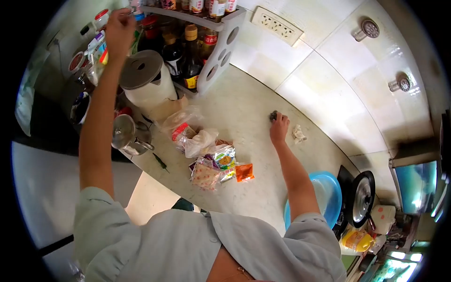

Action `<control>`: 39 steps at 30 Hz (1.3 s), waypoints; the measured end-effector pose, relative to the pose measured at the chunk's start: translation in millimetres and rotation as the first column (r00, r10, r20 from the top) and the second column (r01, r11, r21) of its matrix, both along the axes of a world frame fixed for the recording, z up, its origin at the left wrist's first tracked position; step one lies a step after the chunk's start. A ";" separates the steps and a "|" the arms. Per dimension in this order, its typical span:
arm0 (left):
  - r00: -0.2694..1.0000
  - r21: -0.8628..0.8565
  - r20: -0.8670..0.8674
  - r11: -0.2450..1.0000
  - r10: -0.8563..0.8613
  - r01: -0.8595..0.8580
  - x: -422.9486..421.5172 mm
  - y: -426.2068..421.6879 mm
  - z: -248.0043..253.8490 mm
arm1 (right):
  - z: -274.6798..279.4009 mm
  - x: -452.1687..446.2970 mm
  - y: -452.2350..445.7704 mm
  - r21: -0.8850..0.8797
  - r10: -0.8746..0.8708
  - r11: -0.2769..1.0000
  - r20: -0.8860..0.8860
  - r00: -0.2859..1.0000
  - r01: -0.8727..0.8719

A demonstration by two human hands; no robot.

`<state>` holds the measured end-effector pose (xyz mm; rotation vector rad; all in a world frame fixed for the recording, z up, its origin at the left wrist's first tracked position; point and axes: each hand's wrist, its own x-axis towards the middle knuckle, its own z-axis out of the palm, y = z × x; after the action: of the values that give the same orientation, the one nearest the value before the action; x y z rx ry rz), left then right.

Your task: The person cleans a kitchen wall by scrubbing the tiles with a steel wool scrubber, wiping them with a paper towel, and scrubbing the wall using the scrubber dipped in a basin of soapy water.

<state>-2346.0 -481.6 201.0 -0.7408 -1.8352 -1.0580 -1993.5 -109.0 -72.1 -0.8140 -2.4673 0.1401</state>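
My right hand (280, 126) is on the pale countertop near the tiled wall, its fingers closed on a small dark bunched thing (273, 115) whose kind I cannot make out. A crumpled whitish scrap (299, 134) lies just to the right of that hand. At the upper left, my left hand (121, 24) is raised beside the condiment rack, fingers curled together. What it may hold is too small to name. Below it stands a white kettle (148, 87) with a grey lid. Dark sauce bottles (191, 58) fill the rack's lower shelf.
Several food packets (206, 174) and a clear plastic bag (185, 117) lie mid-counter. A green chili (160, 162) lies near the front edge, beside a metal-lidded pot (124, 131). To the right are a blue basin (335, 188) and a lidded pan (362, 199).
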 end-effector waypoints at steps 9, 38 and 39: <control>0.720 -0.596 0.674 0.454 -0.167 0.662 209.2 154.0 -189.3 | 190.9 -93.0 39.1 0.501 0.512 0.797 -0.261 0.819 -0.339; 0.818 -0.849 0.525 0.210 0.235 0.485 162.8 161.9 -245.6 | 191.1 -195.7 47.9 0.713 0.423 0.547 0.217 0.880 -0.439; 0.813 -0.846 0.529 0.222 0.243 0.485 163.4 162.3 -244.1 | 185.1 -223.5 42.4 0.753 0.498 0.505 0.146 0.855 -0.422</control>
<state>-2182.6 -319.3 -43.2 -1.4328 -3.0669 0.0821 -2217.0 -66.5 112.9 0.2448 -2.2460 -0.6498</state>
